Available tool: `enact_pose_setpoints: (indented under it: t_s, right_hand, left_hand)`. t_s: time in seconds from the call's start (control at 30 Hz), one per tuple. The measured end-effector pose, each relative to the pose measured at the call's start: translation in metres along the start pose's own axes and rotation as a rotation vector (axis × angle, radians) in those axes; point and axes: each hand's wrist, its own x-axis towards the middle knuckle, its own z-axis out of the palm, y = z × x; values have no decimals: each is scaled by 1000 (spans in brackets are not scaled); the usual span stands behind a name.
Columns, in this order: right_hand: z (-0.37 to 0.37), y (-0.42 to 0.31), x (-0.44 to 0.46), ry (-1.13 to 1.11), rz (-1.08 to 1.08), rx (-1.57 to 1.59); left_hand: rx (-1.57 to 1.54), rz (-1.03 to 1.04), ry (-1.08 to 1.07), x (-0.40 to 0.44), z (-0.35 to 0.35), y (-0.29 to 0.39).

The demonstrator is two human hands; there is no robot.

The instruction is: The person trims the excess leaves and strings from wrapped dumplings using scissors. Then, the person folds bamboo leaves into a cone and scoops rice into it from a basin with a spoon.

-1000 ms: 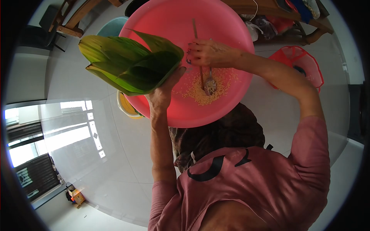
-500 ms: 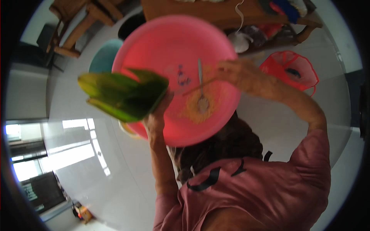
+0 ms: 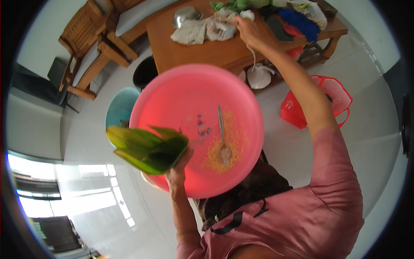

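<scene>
My left hand [image 3: 177,170] is closed around the base of a bundle of long green leaves [image 3: 148,149], held over the left rim of a large pink basin [image 3: 196,80]. Inside the basin, a metal spoon [image 3: 221,125] lies on scattered yellow grains [image 3: 237,144], with some whitish stuff in its bowl. Stretched far forward, my right hand [image 3: 249,34] is over the wooden table beside pale cloth bags [image 3: 220,30]. Its fingers are closed, and a tan length, apparently a thin wooden stick [image 3: 223,18], extends left from them.
The wooden table [image 3: 172,56] also bears a metal bowl [image 3: 186,16] and dark and blue cloths [image 3: 299,26]. A teal basin [image 3: 118,108] and a black bucket [image 3: 144,73] stand left of the pink basin. A red bag [image 3: 295,108] sits right; wooden chairs [image 3: 84,43] stand far left.
My right hand has gone from above the pink basin forward to the table. The view has tilted up, showing more of the table. My left hand still holds the leaves.
</scene>
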Motion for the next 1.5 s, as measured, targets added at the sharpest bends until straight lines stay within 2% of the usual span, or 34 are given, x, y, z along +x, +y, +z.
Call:
enact_pose_setpoints:
  t_s: [0.03, 0.07, 0.1, 0.13, 0.17, 0.23, 0.27, 0.33, 0.43, 0.53, 0.63, 0.73, 0.83, 0.9, 0.97, 1.07, 1.13, 1.2, 1.3, 1.37, 1.43, 1.47, 1.5]
  right_hand:
    - [21, 8, 7, 19, -60, 19]
    - [32, 4, 11, -29, -57, -37]
    - [31, -6, 21, -80, -60, -97]
    - [1, -52, 16, 44, -128, 30]
    - [-17, -81, 7, -100, -148, 86]
    - [-31, -138, -46, -220, -266, 356]
    - [-38, -161, -71, -317, -666, 411]
    - [-31, -178, -133, -749, -671, 321]
    - [-6, -181, -158, -701, -123, 363]
    - [26, -193, -161, -570, -129, 257]
    - [50, -196, -221, -309, -655, 506]
    - [27, -242, -233, -1151, -441, 519]
    - [32, -279, -186, -891, -335, 503]
    - [56, -302, -184, -795, -256, 672]
    - [70, -310, -198, -739, -337, 682]
    - [60, -290, -236, -695, -745, 517]
    - [41, -267, -244, -940, -879, 432]
    - [19, -264, -222, -1503, -758, 236]
    - [34, -275, -201, -1050, -575, 416]
    - [76, -282, -207, -717, -632, 501]
    - [98, -278, -230, -527, -661, 622]
    - [95, -270, -247, -509, -674, 702]
    - [83, -267, -249, -672, -669, 668]
  left_hand:
    - [54, -25, 10, 0, -1, 1]
    - [55, 57, -31, 2, -2, 0]
    - [-48, -9, -50, 4, -6, 0]
    - [-157, -78, -68, 3, -11, 1]
    - [-154, -84, -55, 3, -12, 2]
    - [-153, -81, -37, 2, -11, 3]
    - [-147, -49, -47, 2, -11, 5]
    - [-137, 28, -72, 5, -11, 7]
    - [-251, 116, -42, 10, -15, 8]
    - [-387, 198, -47, 11, -20, 6]
    - [-359, 259, -63, 9, -26, 9]
    - [-409, 285, -83, 12, -27, 8]
    - [-456, 288, -57, 14, -27, 8]
    - [-444, 309, -60, 15, -28, 7]
    - [-426, 317, -63, 15, -31, 6]
    - [-420, 306, -71, 14, -33, 3]
    - [-433, 316, -88, 14, -32, 2]
    - [-419, 303, -81, 14, -33, 3]
    - [-406, 285, -62, 14, -32, -1]
    - [-350, 274, -55, 10, -34, -4]
    - [-264, 266, -73, 8, -35, -4]
    - [-326, 218, -57, 7, -35, -3]
    - [-396, 175, -40, 4, -33, -2]
